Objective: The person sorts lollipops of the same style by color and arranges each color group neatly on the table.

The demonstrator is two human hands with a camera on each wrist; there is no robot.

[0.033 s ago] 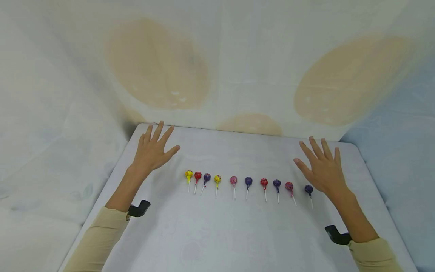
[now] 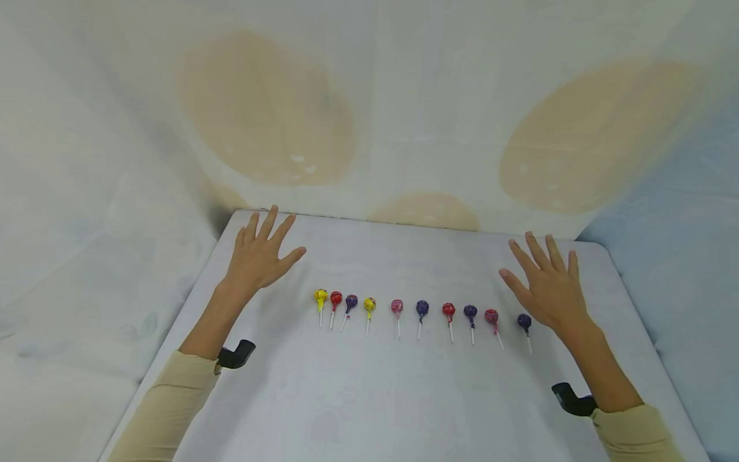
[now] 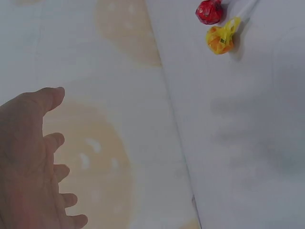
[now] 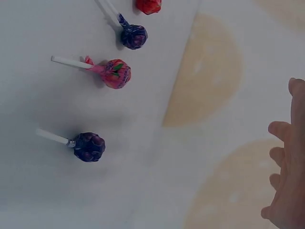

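Ten lollipops lie in a row across the middle of the frame in the head view, sticks pointing toward the lower edge. From the left: yellow lollipop (image 2: 321, 296), red (image 2: 336, 298), purple (image 2: 351, 301), yellow (image 2: 369, 304), pink (image 2: 396, 306), purple (image 2: 422, 308), red (image 2: 448, 310), purple (image 2: 470, 312), pink-red (image 2: 491, 316) and the last purple lollipop (image 2: 524, 321). Against the earlier head picture nothing has shifted: every sweet lies where it lay and both hands keep the same pose, so no handling has begun.

The left hand (image 2: 258, 255) hovers at the left of the row with fingers spread straight, gripping nothing, a little apart from the yellow lollipop. The right hand (image 2: 548, 287) is likewise spread and empty, just beside the last purple lollipop; its wrist view shows that sweet (image 4: 88, 146) lying untouched.

The bench (image 2: 369, 398) shows bare white surface below the row, and a narrower strip above it up to the far edge, where a draped cloth (image 2: 369, 96) with tan blotches rises. The left and right edges fall away just outside each forearm.
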